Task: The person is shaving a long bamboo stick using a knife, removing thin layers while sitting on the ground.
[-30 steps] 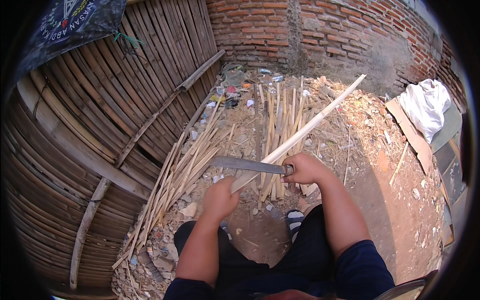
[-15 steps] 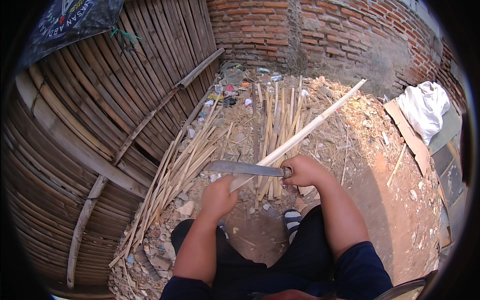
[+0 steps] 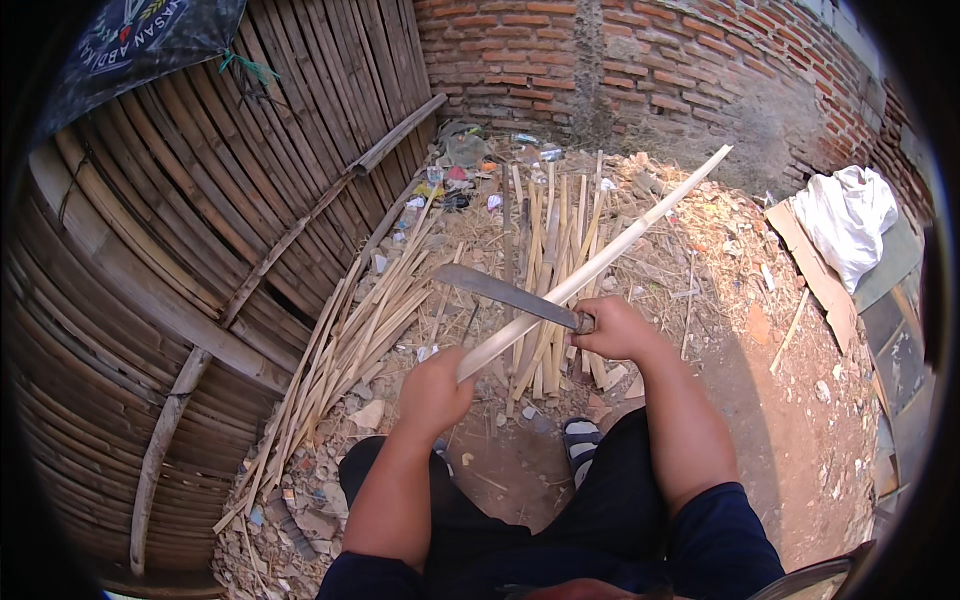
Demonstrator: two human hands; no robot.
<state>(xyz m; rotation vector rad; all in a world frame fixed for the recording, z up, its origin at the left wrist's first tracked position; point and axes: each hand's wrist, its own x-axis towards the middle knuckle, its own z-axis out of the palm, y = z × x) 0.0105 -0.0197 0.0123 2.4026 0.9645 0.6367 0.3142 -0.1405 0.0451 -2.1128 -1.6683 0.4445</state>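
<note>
- Left hand [image 3: 432,392] fingers wrapped tight round near end of bamboo strip [image 3: 600,262], slanting up over littered ground.
- Right hand [image 3: 612,328] clenched on machete [image 3: 505,293], blade laid across strip.
- Risk: blade slipping down strip toward left knuckles.

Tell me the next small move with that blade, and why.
Probably draw the blade along the bamboo strip, away from the body: the right hand holds it laid across the strip, and the left hand grips the near end.
</note>
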